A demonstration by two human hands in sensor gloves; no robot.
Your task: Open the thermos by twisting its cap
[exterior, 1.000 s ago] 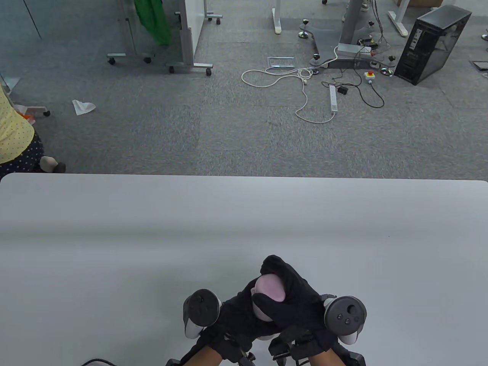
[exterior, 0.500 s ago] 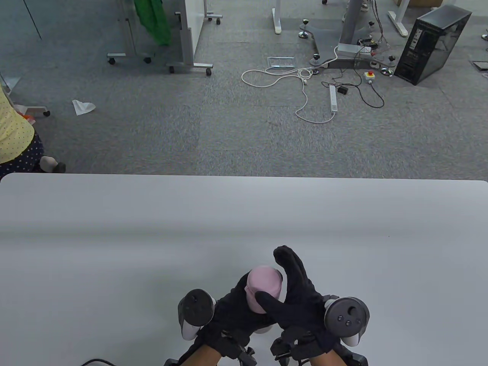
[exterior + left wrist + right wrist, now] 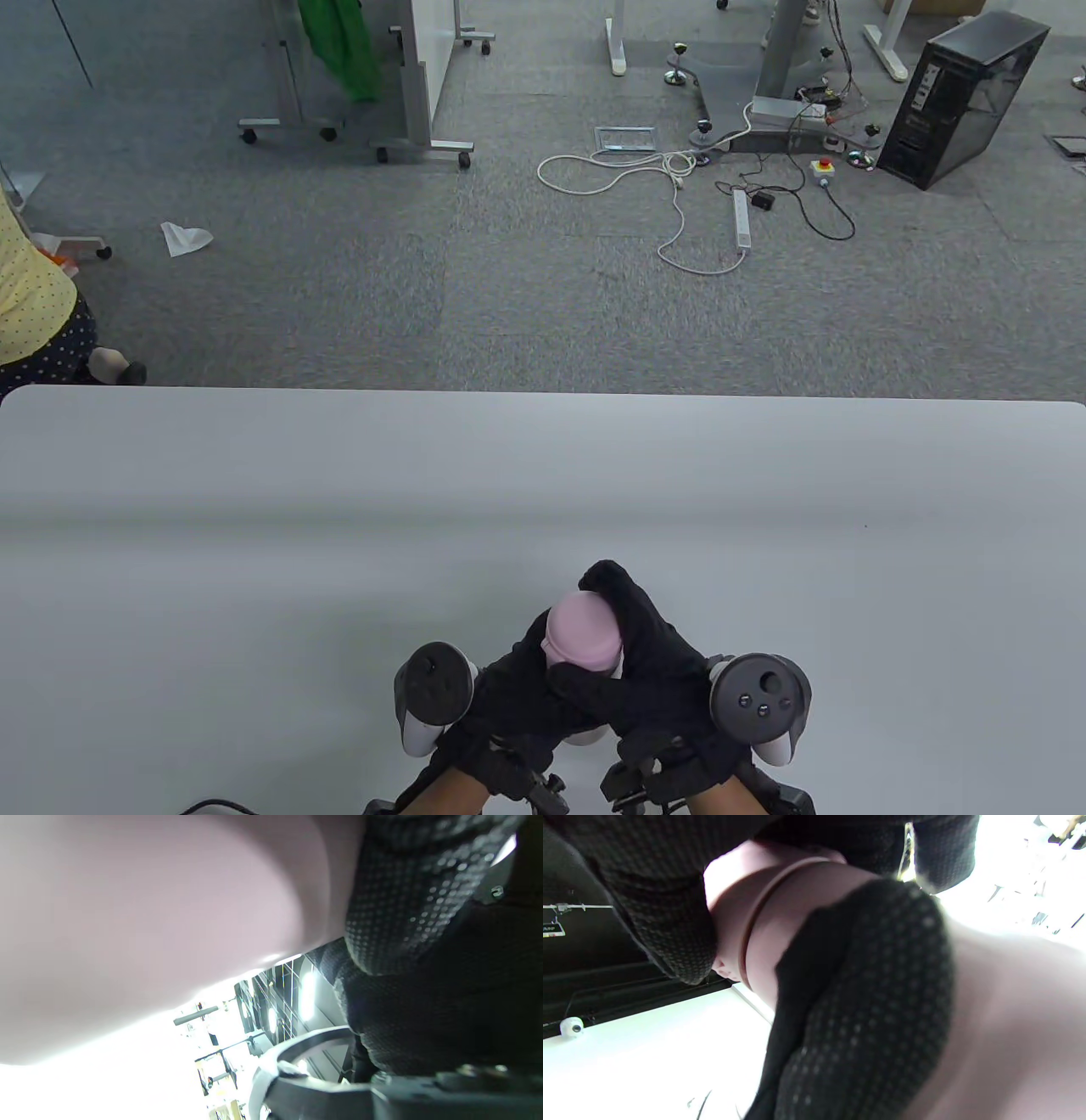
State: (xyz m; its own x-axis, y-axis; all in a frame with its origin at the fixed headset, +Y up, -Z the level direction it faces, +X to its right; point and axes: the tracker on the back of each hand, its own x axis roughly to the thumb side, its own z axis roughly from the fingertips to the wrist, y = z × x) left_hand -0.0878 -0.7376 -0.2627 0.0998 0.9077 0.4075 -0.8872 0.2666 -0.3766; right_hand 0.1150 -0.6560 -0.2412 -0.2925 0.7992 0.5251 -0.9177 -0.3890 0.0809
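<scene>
We see our right hand (image 3: 670, 899) reaching in from the top, its dotted black glove curled over the pink cap (image 3: 729, 921) of the thermos (image 3: 1009, 1018); a thin seam ring runs where the cap meets the pink body, which fills the right side of the picture, blurred and very close. A gloved finger (image 3: 865, 1005) lies across the body in the foreground, touching it; behind, to the lower left, lies the bright white table (image 3: 649, 1048), with a dark band above it.
</scene>
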